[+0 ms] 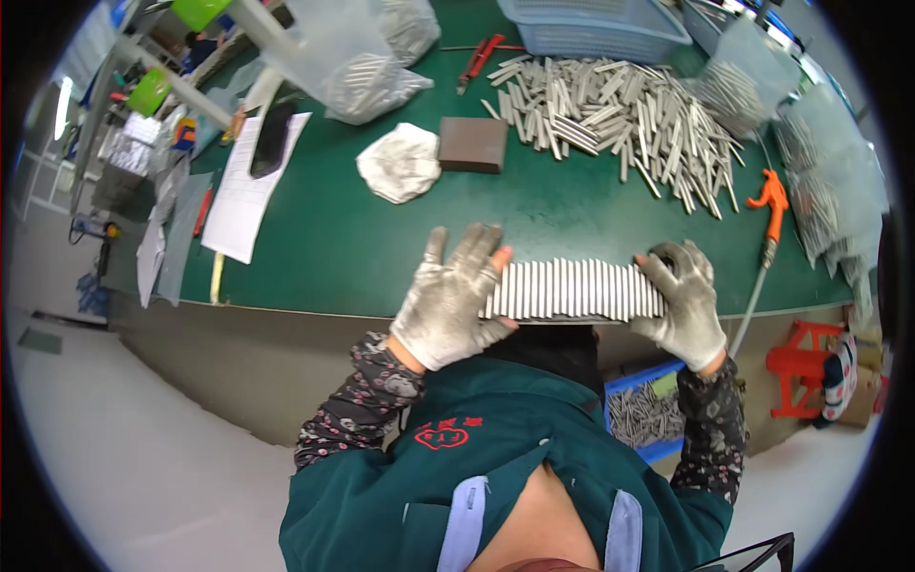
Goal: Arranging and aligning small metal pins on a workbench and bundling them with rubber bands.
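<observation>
A row of short, slim silvery metal bars [572, 290] lies side by side along the near edge of the green table. My left hand [453, 300], in a worn whitish glove, holds the row's left end between thumb and index finger; its other fingers stretch away over the table. At the opposite end, my gloved right hand [688, 303] grips the last bars with bent fingers and thumb. Bare fingertips poke out of the left glove. Beyond the row is a large loose heap of similar metal bars [610, 110].
Past my left hand are a brown block [473, 145], a crumpled white cloth [400, 163], papers [250, 205] with a phone [274, 139], and a red cutter [479, 63]. Right: an orange air gun [773, 202] and bagged bars [810, 181]. A blue basket [600, 33] stands behind; a blue bin [673, 444] sits below.
</observation>
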A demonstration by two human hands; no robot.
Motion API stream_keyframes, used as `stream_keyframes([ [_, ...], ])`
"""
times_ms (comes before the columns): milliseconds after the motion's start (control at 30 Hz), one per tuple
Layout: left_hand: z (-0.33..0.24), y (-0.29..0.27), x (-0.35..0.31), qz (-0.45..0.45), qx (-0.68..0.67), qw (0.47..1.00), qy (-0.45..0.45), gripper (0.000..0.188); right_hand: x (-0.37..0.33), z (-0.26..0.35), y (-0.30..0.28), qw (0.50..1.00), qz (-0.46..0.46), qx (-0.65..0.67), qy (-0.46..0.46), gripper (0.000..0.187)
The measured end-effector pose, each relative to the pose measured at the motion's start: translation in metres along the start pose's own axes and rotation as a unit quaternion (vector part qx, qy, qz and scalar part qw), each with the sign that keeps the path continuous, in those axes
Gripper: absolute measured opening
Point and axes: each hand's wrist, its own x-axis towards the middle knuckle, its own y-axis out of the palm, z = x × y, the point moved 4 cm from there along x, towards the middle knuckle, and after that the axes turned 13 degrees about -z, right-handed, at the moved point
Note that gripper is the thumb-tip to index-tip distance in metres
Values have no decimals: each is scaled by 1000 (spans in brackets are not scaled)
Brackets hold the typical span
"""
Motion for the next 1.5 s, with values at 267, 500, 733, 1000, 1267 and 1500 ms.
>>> stream_keyframes([
  [267,-7,2,1,-15,-47,999,18,77,-12,-5,0,1000,-6,-6,13,87],
  [500,-23,-16,9,-2,-22,999,50,86,-3,19,-13,999,18,-21,-18,82],
  [733,-72,7,26,65,-97,980,162,85,-45,26,-26,996,3,-53,71,77],
  [1000,-98,19,41,86,-87,978,167,83,-60,14,-29,993,-19,-57,98,74],
  [1267,-109,27,48,86,-84,977,175,85,-64,9,-32,991,-46,-62,107,69],
  [1500,-114,34,50,76,-83,975,192,89,-67,5,-34,989,-49,-70,118,69],
])
